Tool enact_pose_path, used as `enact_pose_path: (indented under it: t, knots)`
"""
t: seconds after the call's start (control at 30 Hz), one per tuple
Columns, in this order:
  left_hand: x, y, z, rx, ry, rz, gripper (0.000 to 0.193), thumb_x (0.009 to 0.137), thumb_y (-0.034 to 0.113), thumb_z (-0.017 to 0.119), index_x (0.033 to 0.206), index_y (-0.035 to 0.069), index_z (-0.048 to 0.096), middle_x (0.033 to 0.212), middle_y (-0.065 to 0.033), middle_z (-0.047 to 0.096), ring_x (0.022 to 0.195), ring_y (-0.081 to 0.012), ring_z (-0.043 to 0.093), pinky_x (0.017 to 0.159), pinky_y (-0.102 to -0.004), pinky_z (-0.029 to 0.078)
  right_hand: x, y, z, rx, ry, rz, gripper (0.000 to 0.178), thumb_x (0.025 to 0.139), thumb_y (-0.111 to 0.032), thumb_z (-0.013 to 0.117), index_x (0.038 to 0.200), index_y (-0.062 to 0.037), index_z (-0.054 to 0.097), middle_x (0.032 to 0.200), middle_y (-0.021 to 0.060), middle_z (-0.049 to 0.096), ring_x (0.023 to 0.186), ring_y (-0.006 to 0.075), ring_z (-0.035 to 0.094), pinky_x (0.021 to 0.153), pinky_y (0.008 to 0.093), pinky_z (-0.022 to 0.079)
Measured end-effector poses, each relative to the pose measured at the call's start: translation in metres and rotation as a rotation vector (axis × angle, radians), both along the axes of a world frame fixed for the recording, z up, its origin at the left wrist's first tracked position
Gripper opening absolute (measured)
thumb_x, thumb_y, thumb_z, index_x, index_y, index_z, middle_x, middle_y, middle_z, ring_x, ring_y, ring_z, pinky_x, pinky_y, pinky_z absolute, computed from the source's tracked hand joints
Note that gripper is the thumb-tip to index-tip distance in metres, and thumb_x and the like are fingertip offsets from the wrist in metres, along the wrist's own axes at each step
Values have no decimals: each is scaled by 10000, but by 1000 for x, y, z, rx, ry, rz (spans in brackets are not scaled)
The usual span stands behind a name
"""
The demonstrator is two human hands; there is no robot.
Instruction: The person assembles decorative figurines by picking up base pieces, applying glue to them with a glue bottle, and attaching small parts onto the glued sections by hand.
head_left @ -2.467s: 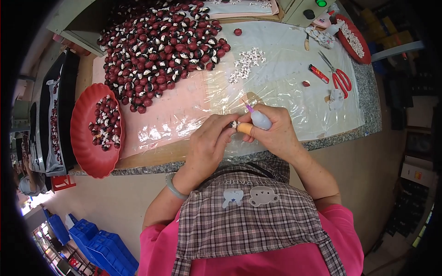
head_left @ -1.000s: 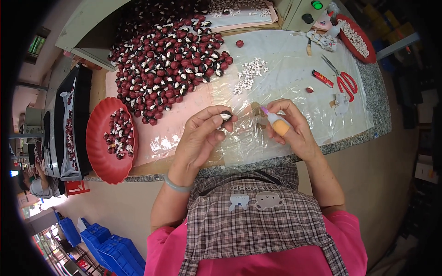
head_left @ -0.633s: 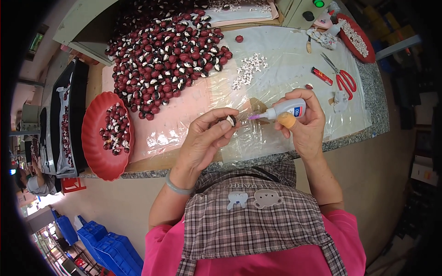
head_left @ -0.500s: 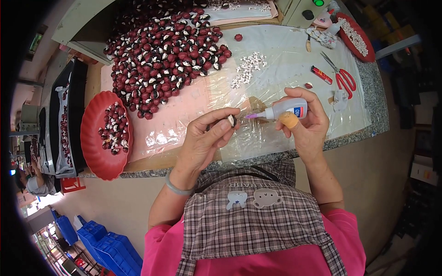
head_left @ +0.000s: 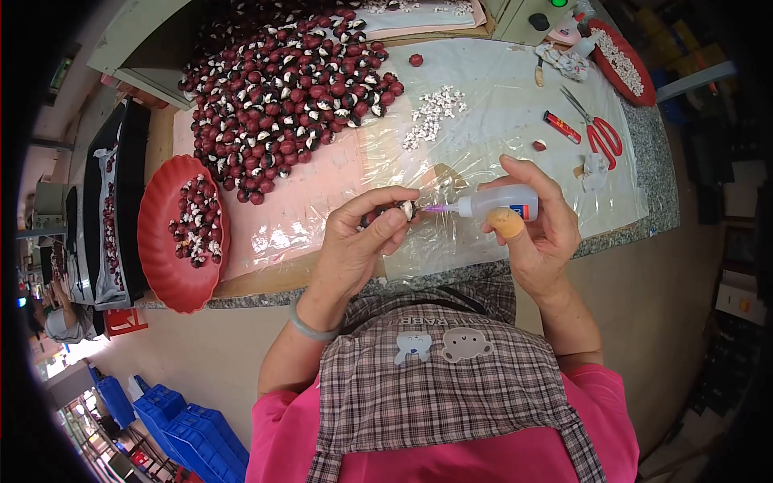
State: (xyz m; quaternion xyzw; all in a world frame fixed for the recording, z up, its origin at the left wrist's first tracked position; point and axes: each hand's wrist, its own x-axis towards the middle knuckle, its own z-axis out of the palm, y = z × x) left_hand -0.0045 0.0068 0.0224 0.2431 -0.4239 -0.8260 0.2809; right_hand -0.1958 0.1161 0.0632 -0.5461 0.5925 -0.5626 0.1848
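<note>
My left hand [head_left: 352, 237] pinches a small round piece [head_left: 408, 211], black and white where it shows, between thumb and fingertips. The fingers hide most of it. Gripped in my right hand [head_left: 547, 233] is a clear squeeze glue bottle [head_left: 498, 199], lying nearly level with its thin purple nozzle [head_left: 436, 208] pointing left. The nozzle tip is at the piece, and I cannot tell whether it touches. An orange-yellow cover [head_left: 506, 223] wraps the right thumb. Both hands are above the near edge of the plastic-covered table.
A large heap of dark red, black and white balls [head_left: 282, 105] fills the back left. Small white bits [head_left: 435, 115] lie mid-table. A red scalloped bowl [head_left: 161, 266] stands left; red-handled scissors [head_left: 604, 141], a red tube [head_left: 562, 127] and a red dish [head_left: 620, 68] are right.
The glue bottle has tilted to a more level position, and its nozzle has come slightly left and down to the piece. The left hand has hardly moved.
</note>
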Motion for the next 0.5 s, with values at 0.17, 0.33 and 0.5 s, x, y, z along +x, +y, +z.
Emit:
enact_pose_path:
  t: [0.17,0.33,0.5]
  knots:
    - [0,0,0,-4,-15,0,237,906,96,619,1123,3,636,820,-31,604,647,-58,466,545,-175,364,1,0,3,-6,74,-4,416,891,-128,618,1256,32,499,931,150,666,607,87,578,501,184,430]
    - [0,0,-3,-2,10,-6,233,902,96,624,1114,-1,641,801,-24,590,643,-61,467,542,-183,363,5,0,6,3,97,-34,433,841,-148,679,1211,31,542,962,156,666,720,158,628,607,242,484]
    - [0,0,-5,3,10,-14,241,903,101,623,1119,-4,639,801,-28,589,643,-64,468,541,-189,362,6,-3,7,6,102,-55,434,800,-173,730,1160,20,584,1000,157,662,816,229,663,695,290,521]
